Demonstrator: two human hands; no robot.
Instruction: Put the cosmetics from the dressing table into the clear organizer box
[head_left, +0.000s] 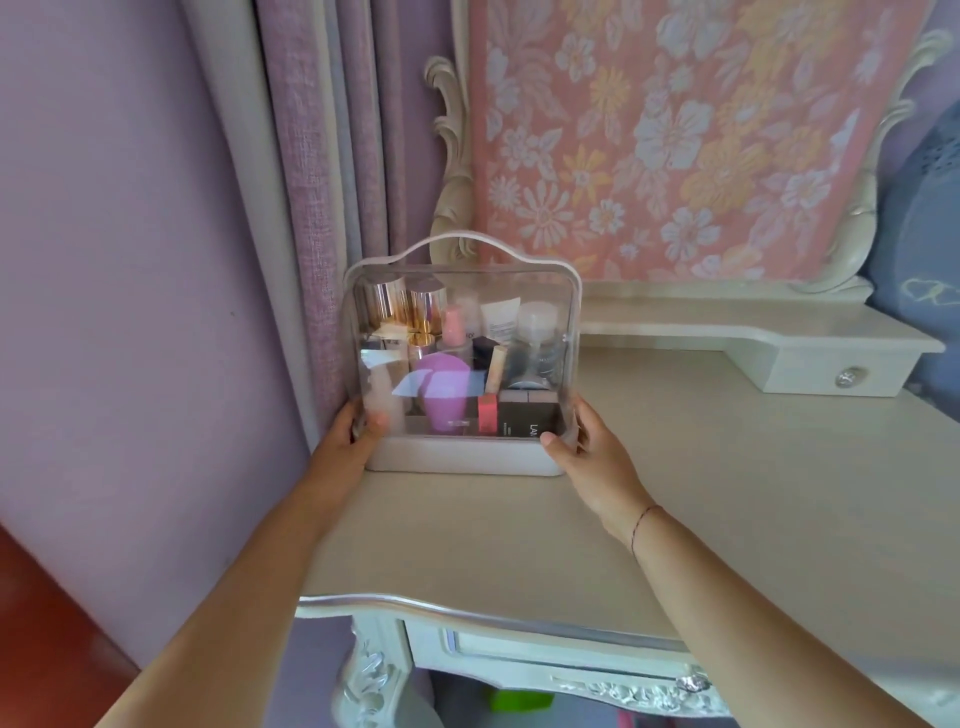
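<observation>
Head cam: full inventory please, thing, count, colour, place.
organizer box: 1, clear with white base, table's back-left corner
gold-capped bottles: 2, gold, box back left
sponge: 1, purple, box front centre
lipstick: 1, coral red, right of sponge
black boxes: 2, black, box front right
clear bottle: 1, clear, box right
dressing table: 1, cream, under box
curtain: 1, lilac, left of box
left hand: 1, grips box's left side
right hand: 1, grips box's right side
</observation>
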